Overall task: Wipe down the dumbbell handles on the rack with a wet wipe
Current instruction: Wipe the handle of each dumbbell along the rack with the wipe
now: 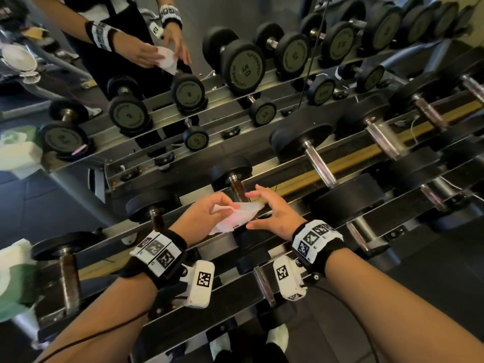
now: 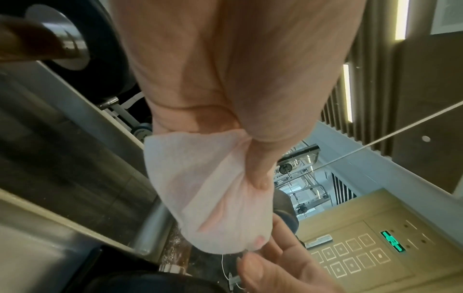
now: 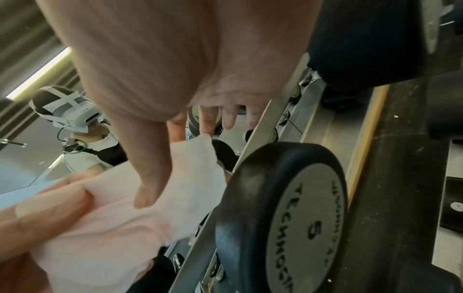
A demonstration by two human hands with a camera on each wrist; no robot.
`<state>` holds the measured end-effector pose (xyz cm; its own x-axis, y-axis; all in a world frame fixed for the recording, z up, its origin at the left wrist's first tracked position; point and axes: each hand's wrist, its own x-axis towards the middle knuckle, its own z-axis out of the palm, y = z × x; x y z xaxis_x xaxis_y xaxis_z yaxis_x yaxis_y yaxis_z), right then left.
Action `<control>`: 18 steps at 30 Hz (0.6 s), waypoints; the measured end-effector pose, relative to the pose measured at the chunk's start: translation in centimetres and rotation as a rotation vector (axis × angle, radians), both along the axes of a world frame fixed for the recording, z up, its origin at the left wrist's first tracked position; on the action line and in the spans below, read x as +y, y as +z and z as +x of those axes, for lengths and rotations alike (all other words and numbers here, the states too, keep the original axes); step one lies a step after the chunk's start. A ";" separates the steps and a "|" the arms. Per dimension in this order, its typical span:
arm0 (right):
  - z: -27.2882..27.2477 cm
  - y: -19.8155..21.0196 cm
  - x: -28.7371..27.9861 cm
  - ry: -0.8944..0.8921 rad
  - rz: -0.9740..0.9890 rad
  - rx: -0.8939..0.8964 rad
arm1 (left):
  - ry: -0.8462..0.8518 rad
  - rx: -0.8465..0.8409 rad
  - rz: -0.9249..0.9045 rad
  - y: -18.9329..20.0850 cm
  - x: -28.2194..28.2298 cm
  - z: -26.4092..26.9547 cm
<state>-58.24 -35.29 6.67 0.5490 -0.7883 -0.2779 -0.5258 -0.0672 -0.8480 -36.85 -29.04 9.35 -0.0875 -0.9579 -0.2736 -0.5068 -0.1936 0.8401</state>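
Wipe [image 1: 237, 216], thin, white and crumpled, hangs pinched in the left hand [image 1: 207, 213], whose fingers curl round it; the right hand [image 1: 272, 210] hovers just beside with fingers spread and loose, thumb touching the cloth. Directly beneath lies 1 dumbbell handle [image 1: 238, 191], brownish knurled metal between round black rubber ends, its long axis running away from the person across the steel rack [image 1: 301, 176].

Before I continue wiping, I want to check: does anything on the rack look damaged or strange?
The handles of the nearest small dumbbells look brown, as if rusted, while the bigger ones' handles are shiny. Nothing else stands out.
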 end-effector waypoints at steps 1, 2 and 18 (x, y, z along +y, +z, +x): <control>0.4 0.1 -0.2 -0.009 -0.002 0.007 | 0.018 0.012 -0.008 0.0 0.0 0.2; 0.8 0.2 -0.4 -0.028 -0.001 0.008 | 0.040 0.023 -0.013 -0.1 -0.1 0.3; -3.7 0.9 -6.2 -0.195 0.136 -0.126 | 0.661 0.172 0.061 -3.8 -0.9 -5.1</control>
